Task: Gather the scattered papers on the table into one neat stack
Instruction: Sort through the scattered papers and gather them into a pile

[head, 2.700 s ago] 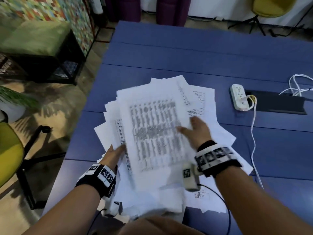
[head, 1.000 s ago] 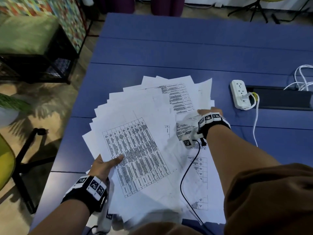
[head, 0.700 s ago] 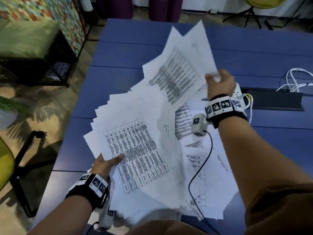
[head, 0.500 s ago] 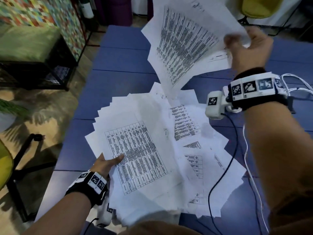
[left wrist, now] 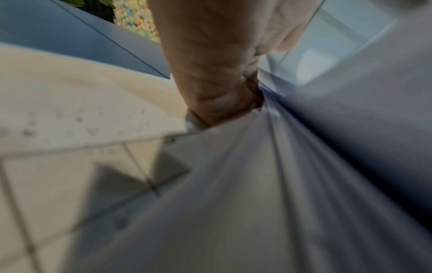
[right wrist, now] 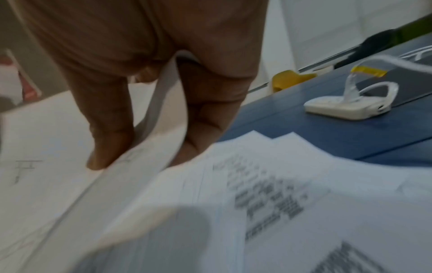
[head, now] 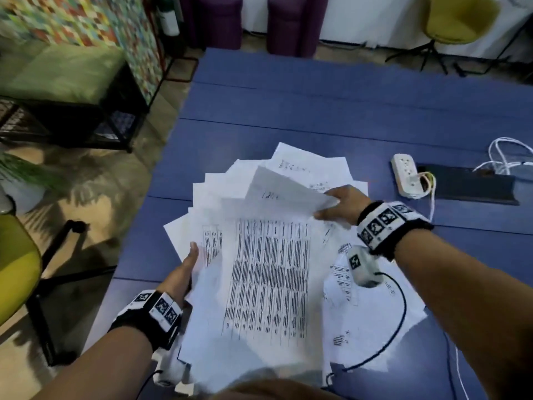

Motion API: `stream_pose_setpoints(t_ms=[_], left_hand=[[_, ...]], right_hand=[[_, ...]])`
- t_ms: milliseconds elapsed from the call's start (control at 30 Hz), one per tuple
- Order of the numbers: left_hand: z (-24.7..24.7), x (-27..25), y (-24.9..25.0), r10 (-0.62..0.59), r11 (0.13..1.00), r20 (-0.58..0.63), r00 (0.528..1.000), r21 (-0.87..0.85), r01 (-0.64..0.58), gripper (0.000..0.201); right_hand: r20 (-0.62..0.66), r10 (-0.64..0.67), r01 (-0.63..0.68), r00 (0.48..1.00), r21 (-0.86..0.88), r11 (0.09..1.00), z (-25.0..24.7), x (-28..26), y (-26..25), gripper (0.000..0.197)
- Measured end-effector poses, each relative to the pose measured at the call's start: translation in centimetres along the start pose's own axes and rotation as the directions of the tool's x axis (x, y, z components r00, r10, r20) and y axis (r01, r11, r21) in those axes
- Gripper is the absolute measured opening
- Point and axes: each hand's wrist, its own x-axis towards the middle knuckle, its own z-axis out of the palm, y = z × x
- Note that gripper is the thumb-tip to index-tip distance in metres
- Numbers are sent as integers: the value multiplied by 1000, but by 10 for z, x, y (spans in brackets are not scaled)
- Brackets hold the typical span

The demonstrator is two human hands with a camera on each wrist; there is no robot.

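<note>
White printed paper sheets (head: 268,278) lay fanned in a loose, uneven pile on the blue plank table (head: 302,111), spread from the near edge out toward 12 o'clock, with corners splayed at many angles. Your left hand (head: 181,277) sat at the 9 o'clock side of the pile, its thumb lying on top of the sheets and the other fingers hidden beneath them; the left wrist view showed the thumb and palm clamped on the bunched paper edges (left wrist: 233,166). Your right hand (head: 341,207) was at roughly 2 o'clock of the pile, pinching the corner of a lifted white sheet (head: 282,192) that tilted up above the others. In the right wrist view the thumb and fingers (right wrist: 110,129) closed on either side of that curled sheet (right wrist: 163,118), with the blurred printed pages (right wrist: 268,194) below. The topmost flat page carried dense columns of dark print, blurred beyond reading.

A white power strip (head: 405,176) lay on the table at 2 o'clock of the pile, well apart from the papers, just beside a black flat rectangular panel (head: 473,187). White cables (head: 507,157) coiled at the table's 3 o'clock edge. A yellow chair (head: 17,269) stood on the floor at 9 o'clock.
</note>
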Motion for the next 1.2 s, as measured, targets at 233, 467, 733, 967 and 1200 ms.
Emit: stream_pose_setpoints(t_ms=[233, 467, 733, 967, 1200], left_hand=[[-7, 6, -10, 245, 941, 72, 967, 221, -255, 109], [7, 9, -9, 340, 940, -80, 937, 70, -335, 35], [-2, 21, -12, 318, 948, -129, 939, 73, -311, 47], [4, 18, -8, 333, 942, -138, 933, 80, -325, 42], [6, 16, -10, 371, 926, -147, 917, 130, -354, 54]], right_hand=[[91, 19, -12, 996, -75, 997, 108, 43, -6, 30], [-414, 550, -589, 725, 40, 807, 42, 52, 73, 77], [-310, 626, -590, 715, 213, 779, 22, 45, 128, 100], [-325, 510, -473, 796, 191, 860, 22, 40, 109, 57], [-360, 477, -392, 802, 285, 875, 12, 21, 88, 44]])
